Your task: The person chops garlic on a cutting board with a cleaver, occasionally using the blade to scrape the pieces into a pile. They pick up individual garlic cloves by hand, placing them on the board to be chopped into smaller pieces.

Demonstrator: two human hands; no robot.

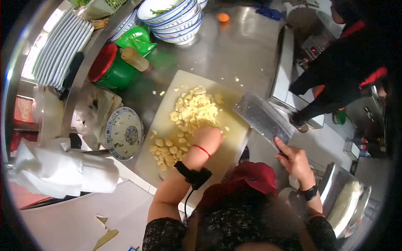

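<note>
A white cutting board (234,138) lies on the steel counter with garlic on it. Crushed garlic (197,104) is heaped toward its far end, and whole peeled cloves (167,150) lie at the near left. My left hand (209,140), with a red string on the wrist, is down at the near edge of the crushed heap; its fingers are bent under and hidden. In my right hand (296,162) is a cleaver (264,119), gripped by the handle, its broad wet blade held just off the board's right side with garlic bits on it.
Stacked bowls (180,25), a green tub (119,73) with a red lid, a squeeze bottle (135,59) and a patterned bowl (124,134) stand around the board. Plates (63,48) are racked at left. A person in dark clothes (343,62) stands at right.
</note>
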